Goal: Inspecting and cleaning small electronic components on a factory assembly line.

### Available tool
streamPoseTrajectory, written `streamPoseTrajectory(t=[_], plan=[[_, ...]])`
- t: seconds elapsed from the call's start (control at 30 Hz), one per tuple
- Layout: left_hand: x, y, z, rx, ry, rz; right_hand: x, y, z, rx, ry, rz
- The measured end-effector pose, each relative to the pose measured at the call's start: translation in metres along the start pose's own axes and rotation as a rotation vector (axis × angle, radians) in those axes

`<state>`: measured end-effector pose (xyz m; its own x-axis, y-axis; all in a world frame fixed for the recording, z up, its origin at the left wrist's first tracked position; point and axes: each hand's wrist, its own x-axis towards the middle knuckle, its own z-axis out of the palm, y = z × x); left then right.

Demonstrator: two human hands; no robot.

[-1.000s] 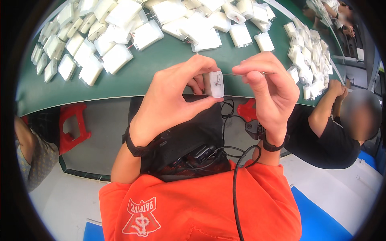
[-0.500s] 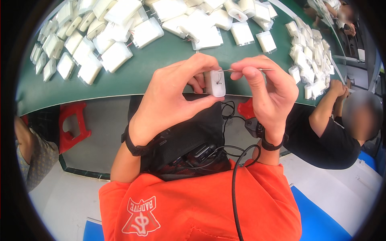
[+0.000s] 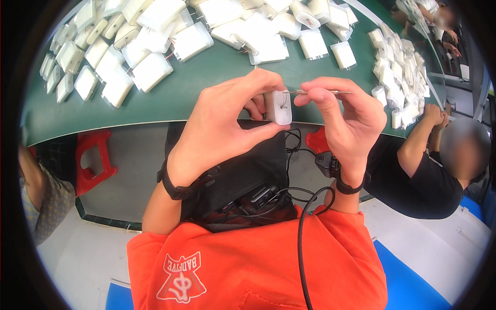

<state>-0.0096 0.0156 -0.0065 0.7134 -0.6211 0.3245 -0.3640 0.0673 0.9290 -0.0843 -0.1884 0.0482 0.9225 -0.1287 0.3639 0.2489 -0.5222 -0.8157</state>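
Observation:
Near the table's front edge, my left hand (image 3: 209, 121) grips a small white rectangular block (image 3: 279, 113) between thumb and fingers. One narrow end of the block faces right, with a short dark wire and a small pin-like stub on it. My right hand (image 3: 354, 116) pinches a thin, pointed metal tool (image 3: 296, 92) between thumb and fingers, held nearly level. Its tip lies at the upper edge of the block's end; whether it touches cannot be made out. The left hand's other fingers are partly hidden behind the block.
A large pile of white blocks (image 3: 152, 70), some with wires, covers the far side of the green table (image 3: 217, 67). Another pile (image 3: 398, 72) lies at the right. Co-workers sit on both sides. A red stool (image 3: 95, 160) stands at the left, and a black cable (image 3: 302, 248) crosses my body.
Both hands, with the block and the metal tool, have shifted very slightly to the right. The tool has tilted a little in the right fingers.

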Motion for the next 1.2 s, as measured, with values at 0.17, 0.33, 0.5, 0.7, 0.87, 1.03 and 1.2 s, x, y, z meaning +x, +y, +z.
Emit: streamPoseTrajectory(t=[0.17,0.33,0.5,0.7,0.87,1.03,1.2], plan=[[0.0,0.0,-0.001,0.004,-0.001,-0.004,0.0,0.001,0.0,0.002,0.009,-0.017],[0.0,0.0,0.0,-0.009,0.001,0.004,0.0,0.003,0.0,-0.006,-0.008,-0.037],[0.0,0.001,-0.002,-0.007,-0.009,-0.006,0.003,0.001,-0.002,-0.025,-0.027,-0.049],[0.0,0.001,-0.002,0.034,-0.005,0.021,0.012,-0.007,-0.002,-0.158,-0.096,-0.154],[0.0,0.0,-0.002,0.047,-0.004,0.015,0.022,-0.014,0.001,-0.282,-0.19,-0.244],[-0.004,-0.001,0.002,0.019,0.03,0.02,0.027,-0.01,0.002,-0.241,-0.2,-0.132],[-0.008,-0.005,0.004,0.074,0.062,0.069,0.011,0.001,0.016,-0.027,-0.024,0.056]])
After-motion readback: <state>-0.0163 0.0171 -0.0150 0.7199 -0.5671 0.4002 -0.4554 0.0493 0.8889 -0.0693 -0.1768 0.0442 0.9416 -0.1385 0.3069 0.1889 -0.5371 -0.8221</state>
